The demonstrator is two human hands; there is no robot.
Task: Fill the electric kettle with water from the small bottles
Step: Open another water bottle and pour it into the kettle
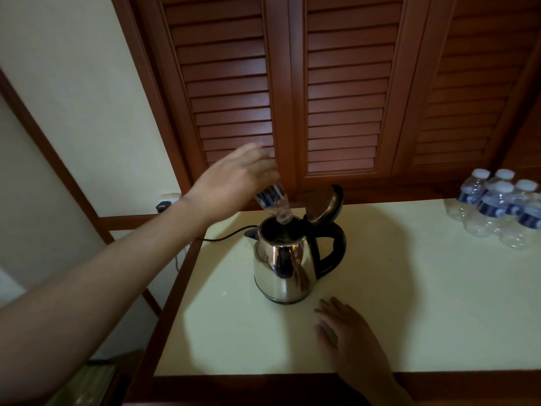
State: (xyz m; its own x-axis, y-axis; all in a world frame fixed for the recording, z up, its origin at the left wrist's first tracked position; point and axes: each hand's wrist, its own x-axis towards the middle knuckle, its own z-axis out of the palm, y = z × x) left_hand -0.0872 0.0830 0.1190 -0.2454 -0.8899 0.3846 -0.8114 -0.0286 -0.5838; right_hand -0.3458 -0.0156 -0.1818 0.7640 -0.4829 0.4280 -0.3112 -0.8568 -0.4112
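Note:
A shiny steel electric kettle (285, 265) with a black handle stands on the pale table (409, 288), its lid (323, 205) hinged open. My left hand (234, 180) grips a small clear bottle (273, 202) with a blue label, turned upside down, its neck reaching into the kettle's mouth. My right hand (348, 332) rests flat on the table just in front of the kettle, fingers apart, holding nothing. Several more capped small bottles (497, 206) stand grouped at the table's far right.
The kettle's black cord (225, 237) runs left off the table toward a wall plug (164, 205). Louvred wooden doors (322, 83) rise directly behind the table. The table's dark wooden front edge (292, 382) lies near me.

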